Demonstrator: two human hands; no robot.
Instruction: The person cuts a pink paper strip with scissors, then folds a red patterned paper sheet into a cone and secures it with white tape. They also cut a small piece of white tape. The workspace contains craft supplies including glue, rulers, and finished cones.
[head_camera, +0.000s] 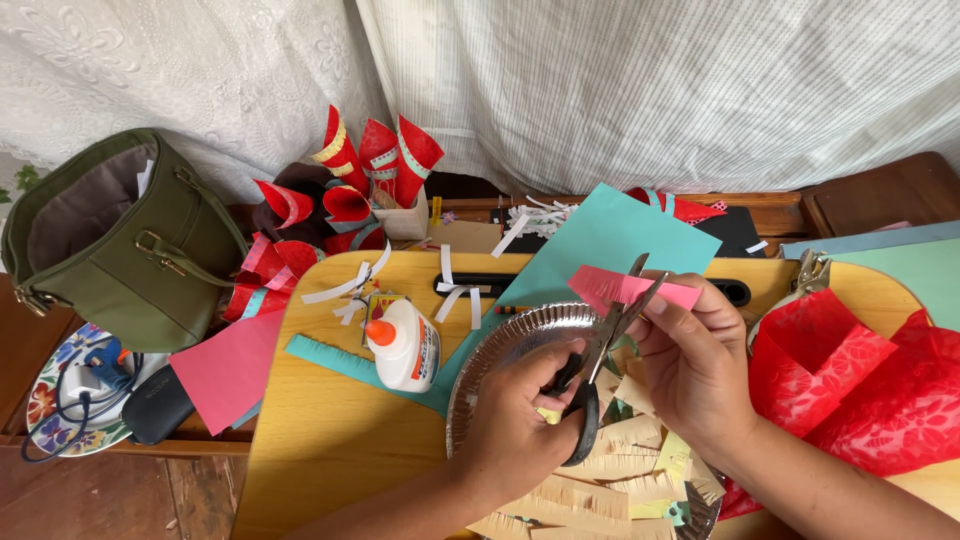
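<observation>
Above the silver foil plate (500, 345) on the yellow wooden worktop (330, 440), the left hand (525, 420) grips black-handled scissors (600, 350), blades parted around a pink paper strip (635, 290) pinched by the right hand (690, 360). A white glue bottle (405, 345) stands nearby.

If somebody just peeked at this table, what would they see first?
Probably the two hands in the middle: the left hand works black scissors into a pink paper strip that the right hand holds above a silver paper plate. Next, the bright red patterned wrap at the right, and the red paper cones at the back by the curtain.
</observation>
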